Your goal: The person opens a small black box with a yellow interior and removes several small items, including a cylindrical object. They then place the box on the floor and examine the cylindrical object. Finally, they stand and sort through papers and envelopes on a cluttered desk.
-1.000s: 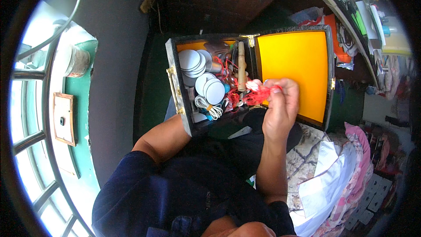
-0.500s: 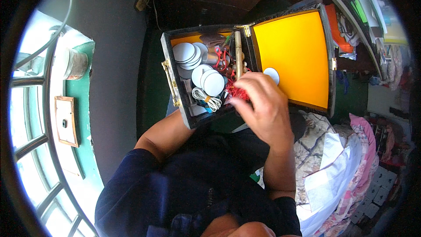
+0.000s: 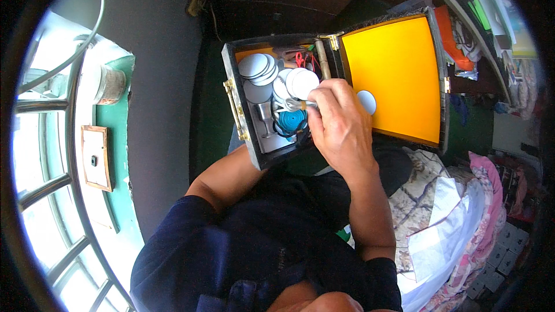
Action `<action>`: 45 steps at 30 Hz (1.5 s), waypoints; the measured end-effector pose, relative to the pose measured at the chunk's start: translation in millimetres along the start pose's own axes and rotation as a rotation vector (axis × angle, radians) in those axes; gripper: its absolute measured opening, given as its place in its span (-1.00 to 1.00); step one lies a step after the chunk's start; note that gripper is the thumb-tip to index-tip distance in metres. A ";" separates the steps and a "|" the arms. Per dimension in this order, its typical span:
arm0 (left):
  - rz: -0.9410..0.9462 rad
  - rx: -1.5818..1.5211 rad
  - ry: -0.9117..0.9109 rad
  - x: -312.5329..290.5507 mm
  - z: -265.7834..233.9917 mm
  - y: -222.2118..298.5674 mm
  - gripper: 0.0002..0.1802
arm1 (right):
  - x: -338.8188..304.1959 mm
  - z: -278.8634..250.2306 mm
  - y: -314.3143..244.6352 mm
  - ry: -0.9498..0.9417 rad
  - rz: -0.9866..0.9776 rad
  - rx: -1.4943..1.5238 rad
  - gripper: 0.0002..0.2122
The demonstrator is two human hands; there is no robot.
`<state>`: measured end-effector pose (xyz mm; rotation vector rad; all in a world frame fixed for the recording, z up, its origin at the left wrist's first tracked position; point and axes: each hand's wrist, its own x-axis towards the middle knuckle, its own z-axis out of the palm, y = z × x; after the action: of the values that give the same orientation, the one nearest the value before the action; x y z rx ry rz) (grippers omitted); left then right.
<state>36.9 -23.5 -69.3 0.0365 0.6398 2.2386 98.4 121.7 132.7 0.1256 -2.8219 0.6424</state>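
Note:
An open black case (image 3: pixel 254 153) with a yellow-lined lid (image 3: pixel 399 75) tilts before me. My right hand (image 3: pixel 344 130) is over its middle, thumb and fingers pinched on a bundled white cable (image 3: pixel 295 104). Under the cable lies a blue coil (image 3: pixel 293 122). Several white discs (image 3: pixel 252 66) fill the upper part of the tray. A brass-coloured rod (image 3: pixel 322 60) runs along the hinge side, near red wires (image 3: pixel 300 59). Another white disc (image 3: pixel 366 102) rests on the lid lining. My left forearm passes under the case's near left corner; that hand is hidden behind it.
A barred window (image 3: pixel 52 190) and a green sill with a tub (image 3: pixel 110 85) and a small wooden frame (image 3: pixel 95 158) stand at left. Dark wooden furniture (image 3: pixel 277 0) is beyond the case. Rumpled bedding (image 3: pixel 428 219) lies at lower right, below crowded shelves.
My right hand has closed on the white cable bundle and lifted it from the left compartment, moving it right. The blue coil beneath now shows. The view has shifted slightly.

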 end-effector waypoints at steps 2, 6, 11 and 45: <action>0.000 0.000 0.008 -1.2 -2.1 1.3 -0.46 | 2.5 -8.5 -5.1 0.025 -0.028 0.006 -0.74; -0.013 0.000 0.011 -2.2 -3.3 1.9 -0.46 | 10.4 -5.8 -13.5 0.000 -0.216 0.105 -0.60; -0.017 0.006 0.017 -2.9 -3.4 6.2 -0.46 | 13.3 2.6 -0.7 -0.037 -0.140 -0.027 -0.56; -0.004 -0.004 0.060 -12.2 -9.6 28.2 -0.47 | -8.0 -5.4 -1.5 0.042 -0.234 0.155 -0.81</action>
<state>23.6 -52.1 -62.7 -0.0336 0.6670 2.2436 107.5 122.9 136.0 0.4569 -2.6590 0.7963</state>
